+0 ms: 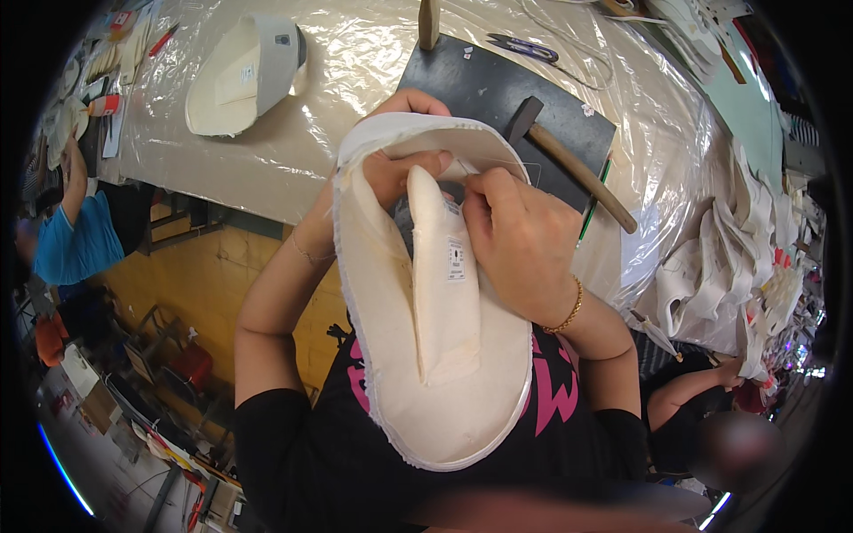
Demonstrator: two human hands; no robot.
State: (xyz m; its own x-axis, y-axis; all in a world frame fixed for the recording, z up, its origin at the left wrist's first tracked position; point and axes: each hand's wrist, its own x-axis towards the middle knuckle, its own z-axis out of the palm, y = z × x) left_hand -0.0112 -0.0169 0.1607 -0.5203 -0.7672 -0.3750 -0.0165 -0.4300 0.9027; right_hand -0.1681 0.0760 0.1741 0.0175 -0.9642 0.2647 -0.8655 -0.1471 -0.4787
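A cream-coloured shoe upper (382, 355) is held up in front of my chest, its rough cut edge facing me. Its padded tongue (426, 284) stands up in the middle and carries a small printed label (456, 258). My left hand (402, 174) is closed round the far end of the upper, with the thumb inside and fingers behind. Close by, my right hand (524, 235) is pinched beside the top of the tongue. A fine thread-like line shows near its fingertips; whether a needle is there I cannot make out.
A hammer (569, 164) lies on a dark board (484, 84), with thread snips (524, 47) beyond it. Another shoe upper (240, 84) stands at the far left of the plastic-covered table (160, 160). Several uppers (711, 258) are piled at right. Other people work on both sides.
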